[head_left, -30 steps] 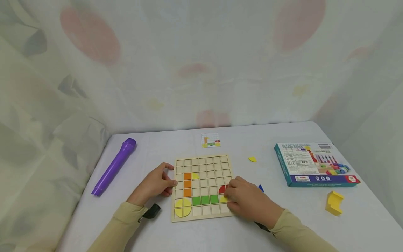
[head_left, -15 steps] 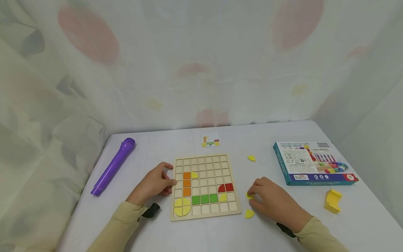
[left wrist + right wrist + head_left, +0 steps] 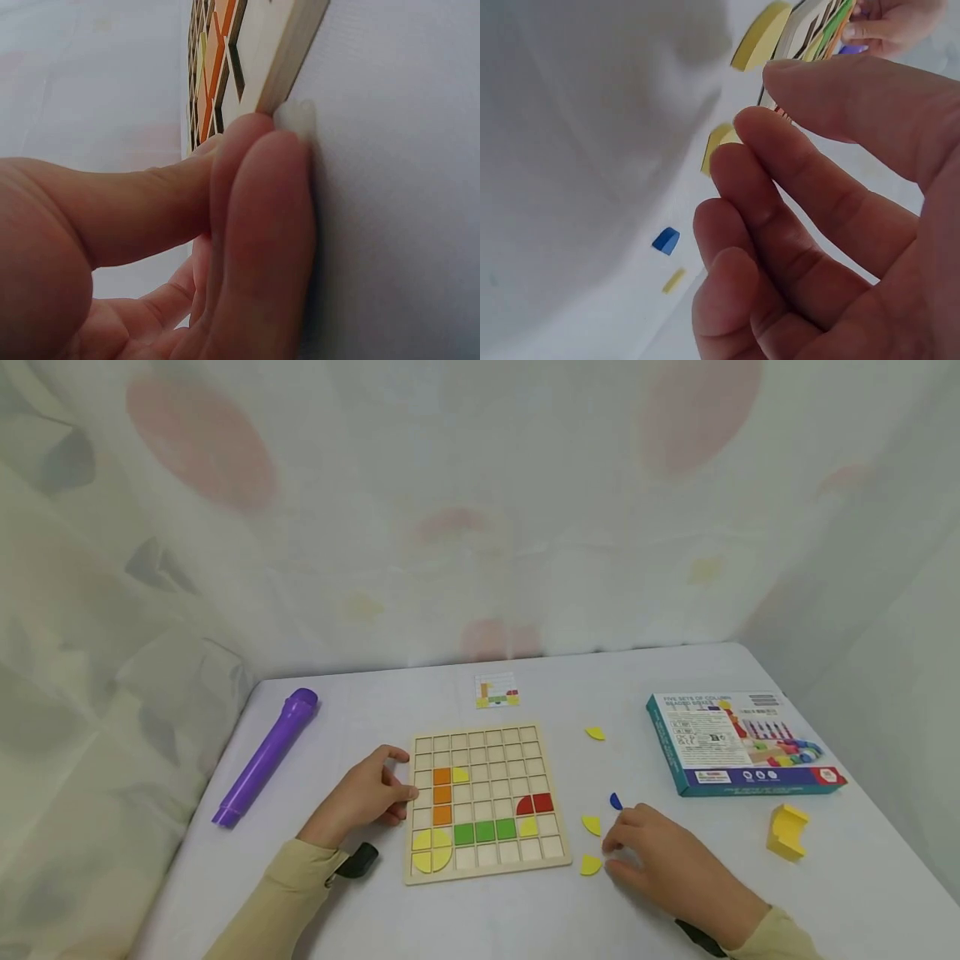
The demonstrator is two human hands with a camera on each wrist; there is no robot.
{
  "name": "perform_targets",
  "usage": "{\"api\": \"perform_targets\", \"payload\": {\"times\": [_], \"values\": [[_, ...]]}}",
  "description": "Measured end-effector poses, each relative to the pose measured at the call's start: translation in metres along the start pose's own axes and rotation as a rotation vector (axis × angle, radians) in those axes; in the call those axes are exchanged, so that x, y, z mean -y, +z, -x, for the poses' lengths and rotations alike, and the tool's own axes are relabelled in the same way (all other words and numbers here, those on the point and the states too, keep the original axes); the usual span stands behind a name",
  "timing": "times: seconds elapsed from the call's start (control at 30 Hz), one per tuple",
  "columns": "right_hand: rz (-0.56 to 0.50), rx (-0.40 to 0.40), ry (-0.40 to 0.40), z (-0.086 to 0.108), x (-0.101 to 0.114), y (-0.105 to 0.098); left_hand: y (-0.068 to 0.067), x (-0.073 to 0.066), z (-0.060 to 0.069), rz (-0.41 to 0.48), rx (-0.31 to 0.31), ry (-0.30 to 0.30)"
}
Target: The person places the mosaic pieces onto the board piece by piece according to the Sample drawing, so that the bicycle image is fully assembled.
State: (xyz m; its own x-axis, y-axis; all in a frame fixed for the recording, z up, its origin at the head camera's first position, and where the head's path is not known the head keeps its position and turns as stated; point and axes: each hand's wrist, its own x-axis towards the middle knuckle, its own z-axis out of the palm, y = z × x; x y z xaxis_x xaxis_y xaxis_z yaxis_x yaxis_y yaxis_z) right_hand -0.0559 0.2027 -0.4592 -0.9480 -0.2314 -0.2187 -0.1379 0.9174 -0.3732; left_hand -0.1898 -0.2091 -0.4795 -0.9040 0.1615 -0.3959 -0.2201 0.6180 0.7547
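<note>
A wooden grid board lies on the table with orange squares, green squares, red pieces and yellow quarter-circles set in its cells. My left hand holds the board's left edge; in the left wrist view its thumb and fingers meet at the wooden rim. Right of the board, my right hand hovers with loosely bent fingers, nothing between thumb and fingertips in the right wrist view. Near its fingers lie two loose yellow quarter-circles and a small blue piece.
A pattern card lies behind the board. Another yellow quarter-circle sits farther back on the right. A boxed toy set and a yellow notched block are at the right, a purple microphone-shaped tube at the left.
My right hand has left the board's lower right, passed over the loose yellow quarter-circles and drawn slightly farther right, uncovering them and the blue piece. My left hand stays at the board's edge.
</note>
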Motion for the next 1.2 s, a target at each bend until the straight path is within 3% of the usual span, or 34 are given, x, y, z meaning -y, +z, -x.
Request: {"api": "perform_targets", "payload": {"times": [0.23, 0.77, 1.2], "values": [[0.022, 0.028, -0.019, 0.005, 0.000, 0.008, -0.002, -0.002, 0.001, -0.001, 0.004, 0.004], [0.082, -0.051, -0.010, -0.011, 0.022, 0.013, -0.001, 0.000, -0.001, 0.002, 0.001, 0.011], [0.121, -0.083, -0.082, -0.018, 0.032, 0.016, 0.000, 0.000, 0.000, 0.009, -0.003, 0.003]]}}
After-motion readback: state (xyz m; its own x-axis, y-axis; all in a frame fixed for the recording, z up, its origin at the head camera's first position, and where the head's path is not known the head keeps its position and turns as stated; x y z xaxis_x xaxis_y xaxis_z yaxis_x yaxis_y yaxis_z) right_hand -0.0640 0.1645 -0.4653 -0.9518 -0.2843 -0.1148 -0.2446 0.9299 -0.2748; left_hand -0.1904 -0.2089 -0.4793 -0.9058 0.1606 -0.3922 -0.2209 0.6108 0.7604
